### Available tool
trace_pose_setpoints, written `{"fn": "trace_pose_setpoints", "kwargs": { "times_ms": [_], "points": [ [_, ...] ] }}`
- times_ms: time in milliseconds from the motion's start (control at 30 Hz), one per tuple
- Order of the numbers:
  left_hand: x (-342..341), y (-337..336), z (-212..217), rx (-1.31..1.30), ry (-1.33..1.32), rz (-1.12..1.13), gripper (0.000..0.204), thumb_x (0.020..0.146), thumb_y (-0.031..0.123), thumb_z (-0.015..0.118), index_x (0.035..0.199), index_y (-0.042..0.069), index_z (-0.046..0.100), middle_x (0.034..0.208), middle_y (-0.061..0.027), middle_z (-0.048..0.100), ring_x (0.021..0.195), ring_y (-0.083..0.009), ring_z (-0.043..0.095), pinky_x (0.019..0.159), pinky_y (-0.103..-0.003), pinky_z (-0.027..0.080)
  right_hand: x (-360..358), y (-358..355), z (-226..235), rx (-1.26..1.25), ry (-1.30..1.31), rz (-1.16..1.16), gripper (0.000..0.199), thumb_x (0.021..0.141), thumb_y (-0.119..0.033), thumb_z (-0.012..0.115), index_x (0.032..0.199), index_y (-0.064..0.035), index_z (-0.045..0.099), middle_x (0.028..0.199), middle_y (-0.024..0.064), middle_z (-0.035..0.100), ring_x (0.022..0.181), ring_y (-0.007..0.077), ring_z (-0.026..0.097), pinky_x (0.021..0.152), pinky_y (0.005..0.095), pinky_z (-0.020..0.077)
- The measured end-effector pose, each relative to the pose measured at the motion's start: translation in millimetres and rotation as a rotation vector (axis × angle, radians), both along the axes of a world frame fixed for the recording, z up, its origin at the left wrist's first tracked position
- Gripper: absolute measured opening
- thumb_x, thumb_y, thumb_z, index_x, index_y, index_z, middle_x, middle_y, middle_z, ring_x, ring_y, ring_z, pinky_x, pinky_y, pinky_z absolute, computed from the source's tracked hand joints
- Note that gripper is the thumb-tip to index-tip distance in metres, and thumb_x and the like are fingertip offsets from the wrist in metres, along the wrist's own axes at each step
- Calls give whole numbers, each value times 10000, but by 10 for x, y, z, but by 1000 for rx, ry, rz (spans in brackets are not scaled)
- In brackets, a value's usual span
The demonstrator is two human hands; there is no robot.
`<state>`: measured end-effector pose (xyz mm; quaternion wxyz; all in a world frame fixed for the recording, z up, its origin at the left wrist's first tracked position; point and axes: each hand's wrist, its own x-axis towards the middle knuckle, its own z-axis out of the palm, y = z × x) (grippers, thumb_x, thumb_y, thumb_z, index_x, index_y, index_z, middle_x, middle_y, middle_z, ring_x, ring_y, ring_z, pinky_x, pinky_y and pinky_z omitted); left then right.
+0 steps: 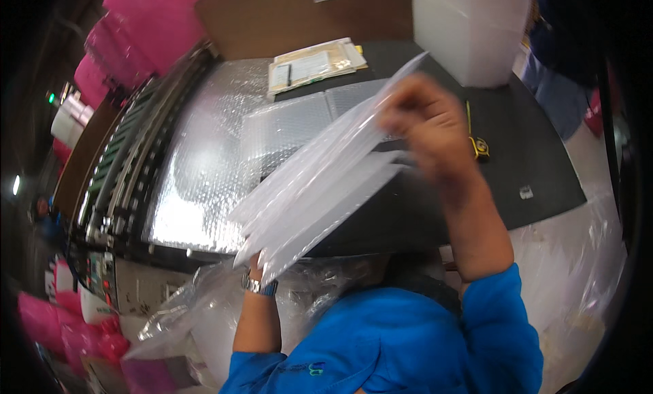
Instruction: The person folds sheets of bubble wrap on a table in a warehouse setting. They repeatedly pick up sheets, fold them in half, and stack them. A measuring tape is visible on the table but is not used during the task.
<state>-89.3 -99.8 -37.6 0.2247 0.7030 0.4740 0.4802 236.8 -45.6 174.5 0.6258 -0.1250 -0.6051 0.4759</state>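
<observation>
A fanned stack of thin, white, slightly see-through plastic sheets (320,173) is held up at a slant over the front of the table. I cannot tell whether they are single sheets or flat bags. My left hand (255,265) is under the stack's lower end, its fingers mostly hidden behind it; a metal watch circles that wrist. At the upper right end, my right hand (428,125), blurred by motion, has its bent fingers closed at the edge of the sheets. Clear bubble-wrap pieces (289,125) lie on the table behind the stack.
Bubble wrap (204,149) covers the left of the dark table (537,163), beside a roller machine (129,156). Papers with a pen (316,66) lie at the back. A yellow tape measure (480,148) sits right; a tall white block (469,37) stands behind. Pink bundles (149,20) rise far left.
</observation>
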Motion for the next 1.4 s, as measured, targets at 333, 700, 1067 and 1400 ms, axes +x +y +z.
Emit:
{"fn": "trace_pose_setpoints", "kwargs": {
  "times_ms": [333,700,1067,1400],
  "points": [
    [837,435,875,156,-435,210,484,753,158,644,1131,4,382,1029,-153,528,918,-204,547,773,-332,446,182,261,1148,435,321,78,169,876,-96,442,1032,-49,486,982,93,547,904,161,552,801,299,465],
    [767,524,636,-196,-1164,19,478,794,63,556,1204,-22,325,1111,-124,485,1029,-186,471,882,-329,383,-1752,-451,698,-10,292,878,165,902,-108,374,1065,-89,397,1032,165,533,930,309,571,758,445,503],
    [809,671,264,-262,-1031,220,467,774,75,590,1124,-62,312,1046,-170,478,959,-210,491,844,-324,405,-2591,-1018,-601,-382,-389,997,428,864,-169,510,1204,-54,277,1150,137,448,1134,246,413,882,356,412],
    [663,419,207,-192,-1150,277,525,749,178,655,1119,-53,364,1025,-168,504,930,-231,499,807,-343,421,-991,-506,-847,405,-547,-98,733,731,-311,673,1272,-3,287,1300,208,291,1185,320,326,1005,384,229]
  ]
}}
